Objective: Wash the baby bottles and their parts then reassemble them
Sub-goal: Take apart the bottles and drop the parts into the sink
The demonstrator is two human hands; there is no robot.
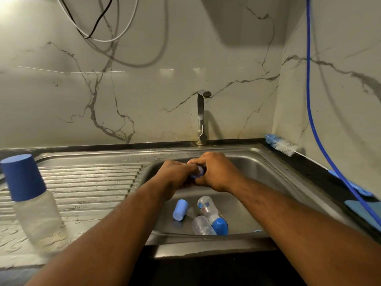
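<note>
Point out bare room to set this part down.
Free: the ribbed drainboard, between the capped bottle and the basin. Crowded: the basin's front floor, where a light blue cap and two clear bottles lie.

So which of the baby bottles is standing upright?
The clear bottle with the dark blue cap, on the drainboard at left. The printed bottle and the plain bottle lie on their sides in the sink basin.

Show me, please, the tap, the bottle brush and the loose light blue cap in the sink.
tap [200, 112], head view, on its upright pipe.
bottle brush [278, 143], head view, on the bristles.
light blue cap [180, 209], head view, on its side wall.
</note>
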